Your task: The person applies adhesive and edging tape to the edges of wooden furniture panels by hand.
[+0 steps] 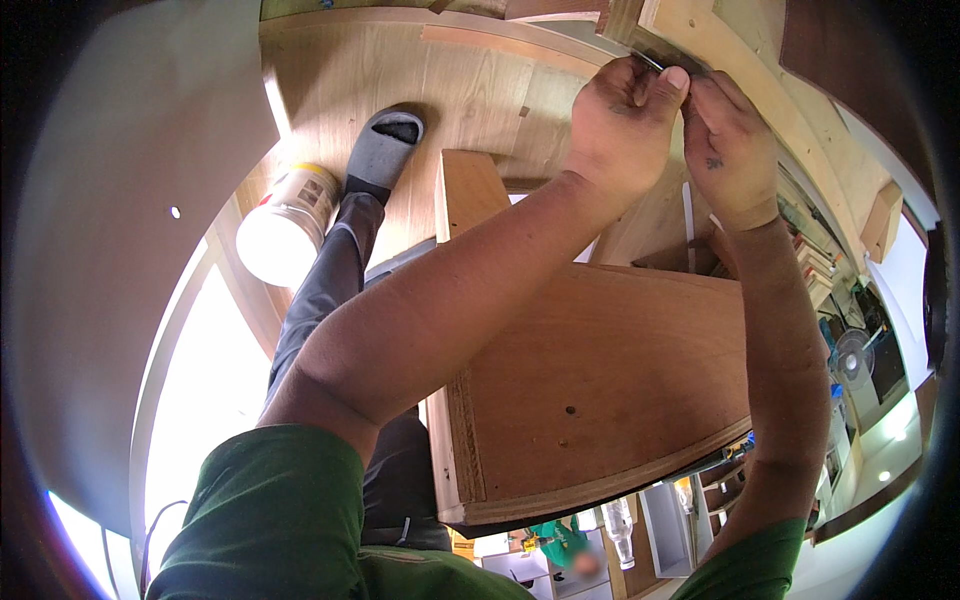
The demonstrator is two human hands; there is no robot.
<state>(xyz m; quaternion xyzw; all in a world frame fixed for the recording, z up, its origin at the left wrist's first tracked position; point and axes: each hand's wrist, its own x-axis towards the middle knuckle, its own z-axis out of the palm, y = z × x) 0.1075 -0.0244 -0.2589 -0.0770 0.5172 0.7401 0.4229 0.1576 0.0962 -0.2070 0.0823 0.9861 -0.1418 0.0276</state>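
Both my hands are raised to the far right, close under the edge of a pale wooden frame [690, 30]. My left hand [622, 125] is closed, its fingers curled and its thumb pointing up toward the frame. A thin, shiny metal piece [648, 62] shows at its fingertips; its kind cannot be made out. Right beside it is my right hand [732, 150], fingers bent together and nearly touching the left thumb. What those fingers hold, if anything, is hidden behind them.
Below my forearms lies a large brown wooden panel [600, 370] with a dark hole. A white bucket [290, 230] stands left of my foot in a grey slide sandal [385, 150]. Beyond my right arm is a fan [855, 355]. A person in green [565, 545] appears at the lower edge.
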